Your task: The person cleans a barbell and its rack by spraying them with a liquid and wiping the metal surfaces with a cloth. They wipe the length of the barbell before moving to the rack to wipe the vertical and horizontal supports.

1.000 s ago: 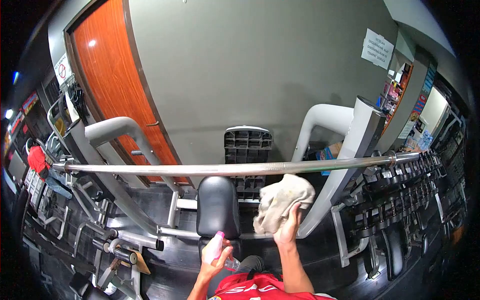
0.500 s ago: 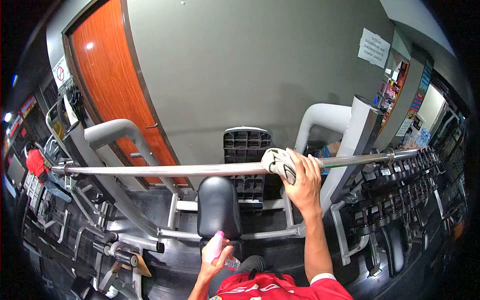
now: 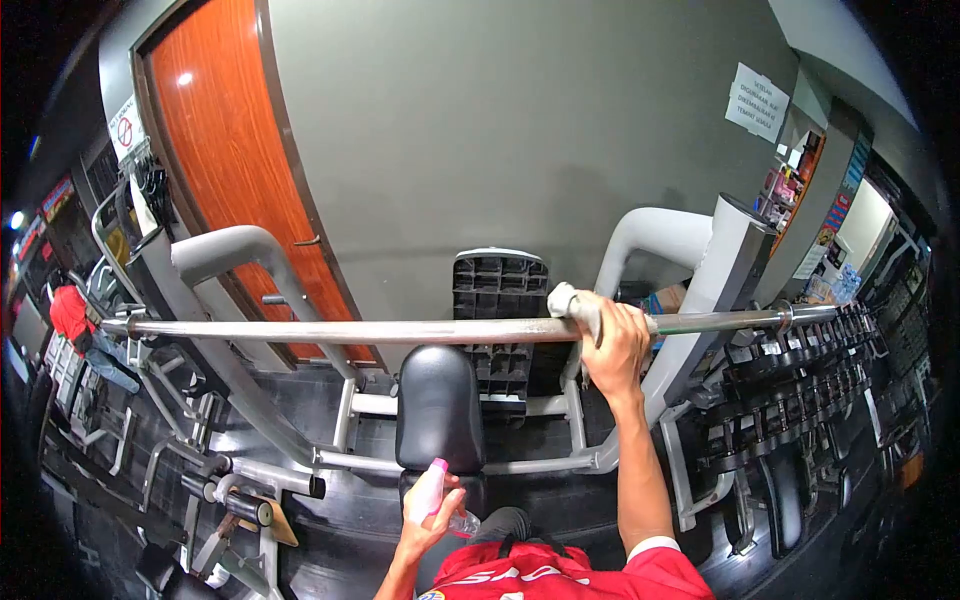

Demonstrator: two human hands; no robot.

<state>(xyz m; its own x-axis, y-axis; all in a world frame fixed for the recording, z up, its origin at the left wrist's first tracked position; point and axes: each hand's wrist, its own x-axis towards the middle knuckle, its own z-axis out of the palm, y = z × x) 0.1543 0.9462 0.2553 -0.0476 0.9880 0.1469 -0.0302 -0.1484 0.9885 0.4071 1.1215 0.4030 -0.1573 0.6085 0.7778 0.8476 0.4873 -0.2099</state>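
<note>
A long metal barbell (image 3: 400,332) lies across the uprights of a bench rack. My right hand (image 3: 615,340) wraps over the bar right of centre, closed on a light cloth (image 3: 572,303) that is pressed round the metal. Low in the middle, my left hand (image 3: 430,518) holds a clear spray bottle with a pink top (image 3: 438,466), its lower part partly hidden by my fingers. The black padded bench (image 3: 439,410) stands just beyond that hand, below the bar.
Grey rack posts (image 3: 712,270) stand on both sides. Dumbbell racks (image 3: 790,390) are at the right, other gym machines (image 3: 240,500) at the lower left. A person in red (image 3: 72,318) is at the far left. Behind are a wall and an orange door (image 3: 225,150).
My right hand and the cloth have slid a little to the right along the bar, and the cloth looks more bunched. My left hand keeps its hold on the bottle.
</note>
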